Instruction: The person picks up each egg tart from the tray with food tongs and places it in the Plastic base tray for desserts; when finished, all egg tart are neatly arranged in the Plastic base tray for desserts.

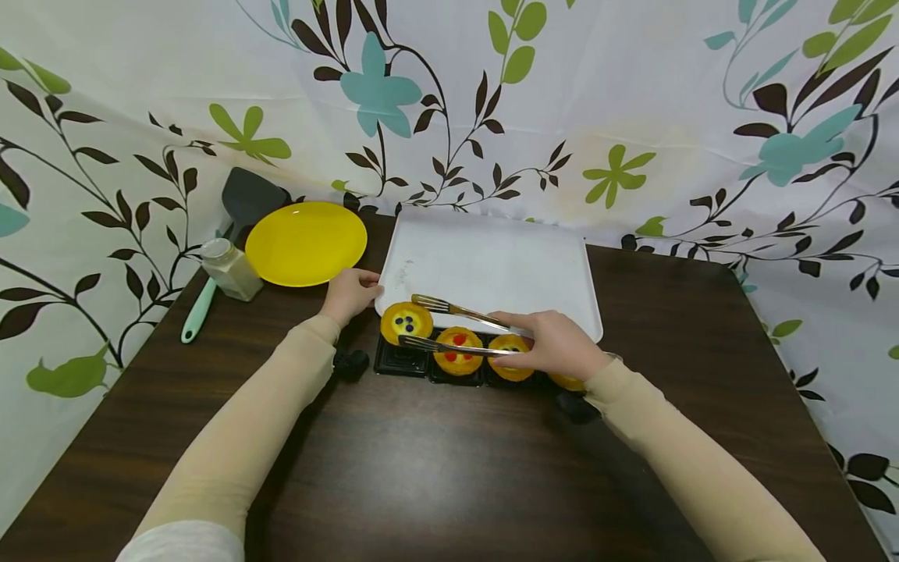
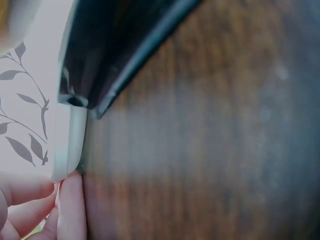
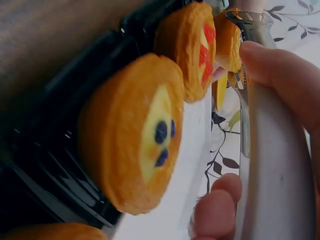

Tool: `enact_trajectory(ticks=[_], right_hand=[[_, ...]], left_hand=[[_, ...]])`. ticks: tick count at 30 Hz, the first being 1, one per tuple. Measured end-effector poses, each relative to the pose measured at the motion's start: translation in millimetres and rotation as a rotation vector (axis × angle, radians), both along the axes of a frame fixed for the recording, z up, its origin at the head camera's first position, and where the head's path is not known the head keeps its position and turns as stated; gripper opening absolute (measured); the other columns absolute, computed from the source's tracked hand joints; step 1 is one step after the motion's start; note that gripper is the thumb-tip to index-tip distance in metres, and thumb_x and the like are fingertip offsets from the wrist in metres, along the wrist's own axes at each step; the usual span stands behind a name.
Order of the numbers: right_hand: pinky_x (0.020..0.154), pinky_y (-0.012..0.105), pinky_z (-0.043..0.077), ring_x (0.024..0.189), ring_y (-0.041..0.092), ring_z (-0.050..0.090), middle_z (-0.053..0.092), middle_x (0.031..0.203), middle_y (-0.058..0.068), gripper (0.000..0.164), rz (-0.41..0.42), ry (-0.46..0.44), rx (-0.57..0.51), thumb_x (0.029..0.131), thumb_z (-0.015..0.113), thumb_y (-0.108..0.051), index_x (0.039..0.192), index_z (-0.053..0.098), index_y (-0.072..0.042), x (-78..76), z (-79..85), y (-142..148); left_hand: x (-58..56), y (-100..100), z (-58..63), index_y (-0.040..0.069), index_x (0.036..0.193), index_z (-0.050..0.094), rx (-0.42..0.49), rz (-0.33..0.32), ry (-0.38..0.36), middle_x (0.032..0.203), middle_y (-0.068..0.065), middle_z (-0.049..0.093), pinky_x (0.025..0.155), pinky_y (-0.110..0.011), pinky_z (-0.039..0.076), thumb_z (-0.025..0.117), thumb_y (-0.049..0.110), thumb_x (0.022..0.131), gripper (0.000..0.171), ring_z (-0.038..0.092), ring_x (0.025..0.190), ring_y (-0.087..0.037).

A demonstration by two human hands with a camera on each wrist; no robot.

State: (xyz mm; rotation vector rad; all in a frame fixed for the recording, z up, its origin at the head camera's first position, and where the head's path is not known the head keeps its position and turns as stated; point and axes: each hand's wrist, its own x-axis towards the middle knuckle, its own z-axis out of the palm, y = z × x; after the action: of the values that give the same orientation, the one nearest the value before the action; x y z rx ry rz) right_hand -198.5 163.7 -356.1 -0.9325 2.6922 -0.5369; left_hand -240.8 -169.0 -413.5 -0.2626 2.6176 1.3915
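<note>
My right hand [image 1: 562, 343] grips metal tongs [image 1: 467, 349] with pale handle parts. Between the tong tips is a tart with blue berries [image 1: 406, 323], over the leftmost compartment of a black plastic tray [image 1: 402, 361]. A red-topped tart [image 1: 458, 351] and another berry tart [image 1: 511, 357] sit in the compartments to its right. A further tart [image 1: 566, 382] shows partly beneath my right wrist. My left hand [image 1: 349, 297] pinches the near left edge of a white tray [image 1: 492, 261]; in the left wrist view, its fingers [image 2: 71, 207] touch the tray's rim [image 2: 75, 140].
Left of the white tray lies a yellow plate [image 1: 307, 243]. Beside it are a clear jar [image 1: 231, 269] of pale contents and a dark-headed spatula [image 1: 250, 195] with a mint handle. A patterned cloth [image 1: 463, 101] hangs behind the dark wooden table [image 1: 421, 468].
</note>
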Motion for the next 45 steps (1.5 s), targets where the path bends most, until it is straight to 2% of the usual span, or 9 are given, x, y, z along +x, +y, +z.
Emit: enact_trajectory(ticks=[6,13,16,23,38,45], right_hand=[[0.052,0.023,0.036,0.051,0.006,0.038,0.053,0.06,-0.009,0.069,0.05,0.049,-0.007,0.077,0.073,-0.052,0.136,0.054,-0.021,10.2,-4.6,1.6],[0.054,0.023,0.038,0.057,0.006,0.04,0.065,0.075,-0.008,0.069,0.075,0.121,-0.004,0.076,0.074,-0.05,0.135,0.056,-0.018,13.3,-8.5,-1.2],[0.054,0.023,0.037,0.056,0.006,0.04,0.066,0.077,-0.007,0.069,0.071,0.121,0.0,0.076,0.074,-0.05,0.135,0.055,-0.018,13.9,-9.6,-2.2],[0.057,0.022,0.039,0.064,0.008,0.046,0.07,0.094,-0.001,0.07,0.061,0.101,0.005,0.075,0.075,-0.05,0.134,0.056,-0.018,14.3,-14.1,-2.9],[0.059,0.024,0.042,0.067,0.009,0.048,0.07,0.096,0.001,0.074,0.057,0.095,0.019,0.074,0.075,-0.052,0.136,0.054,-0.017,13.0,-17.1,-2.9],[0.054,0.023,0.039,0.061,0.008,0.045,0.067,0.088,-0.005,0.076,0.051,0.088,0.016,0.073,0.075,-0.053,0.137,0.053,-0.019,12.6,-19.2,-2.6]], left_hand=[[-0.4,-1.2,3.0,-0.008,0.127,0.055,-0.022,-0.01,0.007,0.114,-0.025,0.06,0.088,-0.039,0.053,0.056,0.008,0.094,0.037,0.062,0.098,-0.032],[0.2,-0.7,4.0,-0.008,0.127,0.055,-0.021,-0.007,0.003,0.114,-0.025,0.06,0.088,-0.039,0.053,0.057,0.009,0.094,0.037,0.062,0.097,-0.031],[0.4,-0.2,3.9,-0.008,0.127,0.055,-0.019,-0.004,0.003,0.114,-0.024,0.06,0.088,-0.039,0.053,0.057,0.009,0.094,0.036,0.062,0.097,-0.031],[0.9,1.1,3.4,-0.006,0.127,0.055,-0.019,-0.002,-0.005,0.115,-0.023,0.06,0.089,-0.038,0.053,0.057,0.009,0.094,0.036,0.061,0.097,-0.03],[0.7,1.9,2.3,-0.007,0.127,0.055,-0.016,-0.002,0.009,0.114,-0.024,0.06,0.089,-0.04,0.053,0.057,0.009,0.094,0.037,0.061,0.098,-0.031],[1.1,0.8,0.9,-0.006,0.127,0.055,-0.018,0.005,0.007,0.115,-0.023,0.06,0.089,-0.04,0.053,0.056,0.01,0.095,0.036,0.06,0.098,-0.031]])
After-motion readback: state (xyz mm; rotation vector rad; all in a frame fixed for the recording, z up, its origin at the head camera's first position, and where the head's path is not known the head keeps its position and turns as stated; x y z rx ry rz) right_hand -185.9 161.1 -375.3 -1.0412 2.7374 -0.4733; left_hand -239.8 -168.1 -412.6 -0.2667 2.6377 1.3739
